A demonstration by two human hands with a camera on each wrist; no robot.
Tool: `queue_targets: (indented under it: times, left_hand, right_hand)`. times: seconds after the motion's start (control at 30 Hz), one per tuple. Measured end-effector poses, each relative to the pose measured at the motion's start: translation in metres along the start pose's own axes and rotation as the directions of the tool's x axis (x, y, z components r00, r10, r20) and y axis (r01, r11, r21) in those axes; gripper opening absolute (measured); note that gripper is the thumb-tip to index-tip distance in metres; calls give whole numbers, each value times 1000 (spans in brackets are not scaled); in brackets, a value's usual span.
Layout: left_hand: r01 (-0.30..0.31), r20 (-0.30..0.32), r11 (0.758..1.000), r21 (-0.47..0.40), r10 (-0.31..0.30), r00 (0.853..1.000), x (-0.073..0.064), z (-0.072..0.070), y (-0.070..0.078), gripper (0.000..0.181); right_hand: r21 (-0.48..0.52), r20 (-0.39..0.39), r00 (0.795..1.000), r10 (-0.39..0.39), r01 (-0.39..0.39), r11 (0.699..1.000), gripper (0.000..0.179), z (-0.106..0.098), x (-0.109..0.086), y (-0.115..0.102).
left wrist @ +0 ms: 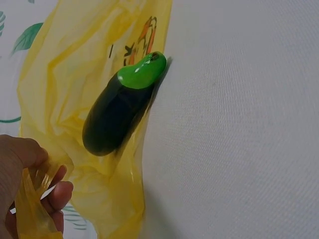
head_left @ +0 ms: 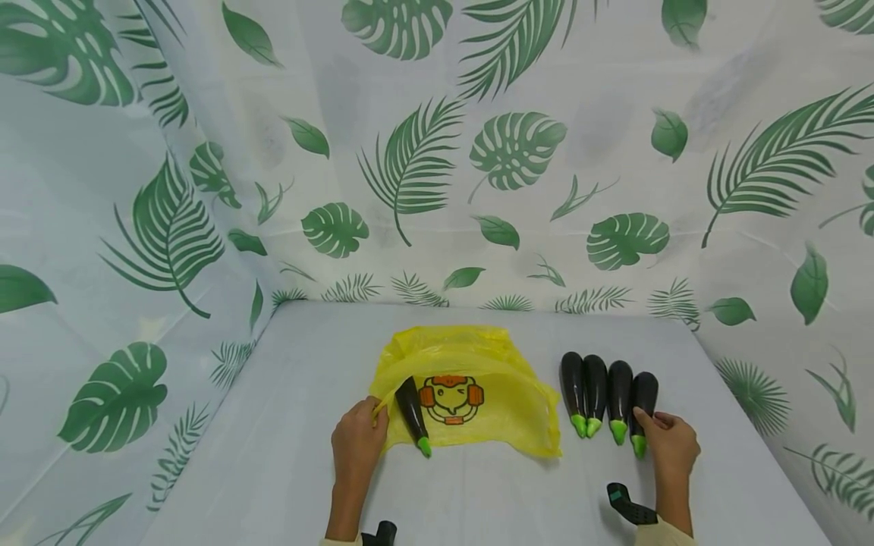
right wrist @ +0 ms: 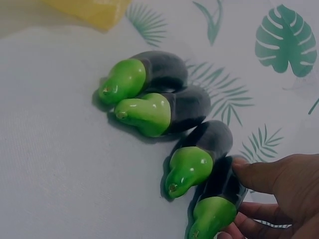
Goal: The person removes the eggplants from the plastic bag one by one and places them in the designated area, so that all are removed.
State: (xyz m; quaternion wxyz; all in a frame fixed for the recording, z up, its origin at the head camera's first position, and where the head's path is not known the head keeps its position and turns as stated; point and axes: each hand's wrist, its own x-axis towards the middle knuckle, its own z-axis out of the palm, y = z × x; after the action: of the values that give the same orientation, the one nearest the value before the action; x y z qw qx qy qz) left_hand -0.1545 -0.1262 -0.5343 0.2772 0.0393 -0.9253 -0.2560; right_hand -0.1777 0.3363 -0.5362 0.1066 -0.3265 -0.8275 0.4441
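Note:
My left hand (head_left: 358,441) pinches the left edge of a yellow plastic bag (head_left: 505,417) with a printed cartoon face; in the left wrist view, thumb and fingers grip its crumpled film. On the bag, beside this hand, lies a dark eggplant (head_left: 412,413) with a green stem end, its upper tip at the bag's raised edge. At the right, my right hand (head_left: 671,447) grips the rightmost eggplant (head_left: 644,394) of a side-by-side row. The right wrist view shows the thumb on that eggplant's dark body (right wrist: 219,181) and fingertips along its side.
The rest of the row, several eggplants (head_left: 595,387), lies just left of my right hand with green ends toward me. A pale cloth covers the table (head_left: 478,500). Leaf-print sheeting (head_left: 423,265) hangs behind and at both sides.

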Motion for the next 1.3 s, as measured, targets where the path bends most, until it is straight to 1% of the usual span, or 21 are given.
queue_targets:
  times: [0.37, 0.5, 0.6, 0.7, 0.8, 0.93, 1.07, 1.13, 1.3]
  left_hand:
    - [1, 11, 1000, 6, -2, 1000, 2, -2, 2, 11]
    - [0, 11, 1000, 11, 0, 1000, 2, -3, 3, 12]
    - [-7, 2, 1000, 7, 7, 1000, 2, -3, 3, 11]
    - [-15, -7, 1000, 4, 15, 1000, 3, -3, 3, 11]
    - [-18, -16, 1000, 3, 18, 1000, 4, -2, 2, 11]
    - [-16, -20, 1000, -3, 16, 1000, 5, -1, 2, 10]
    - [-3, -3, 1000, -5, 3, 1000, 4, 0, 2, 10]
    - [2, 4, 1000, -2, -2, 1000, 2, 0, 2, 10]
    - [6, 4, 1000, 10, -6, 1000, 0, 2, 2, 11]
  right_hand:
    - [11, 0, 1000, 12, -12, 1000, 66, 0, 0, -1]
    - [-4, -10, 999, 30, -30, 1000, 67, -4, -2, -3]
    - [-26, -34, 999, 20, -21, 999, 65, -9, -5, -8]
    - [-18, -54, 998, -12, 11, 1000, 63, -16, -9, -18]
    - [9, -59, 997, -44, 44, 999, 61, -23, -14, -30]
    - [43, -67, 993, -101, 104, 994, 58, -25, -25, -48]
    - [90, -72, 982, -175, 181, 979, 52, -22, -39, -63]
    - [107, -63, 976, -211, 217, 970, 50, -19, -46, -70]
    - [123, -32, 951, -309, 310, 943, 43, -12, -65, -87]
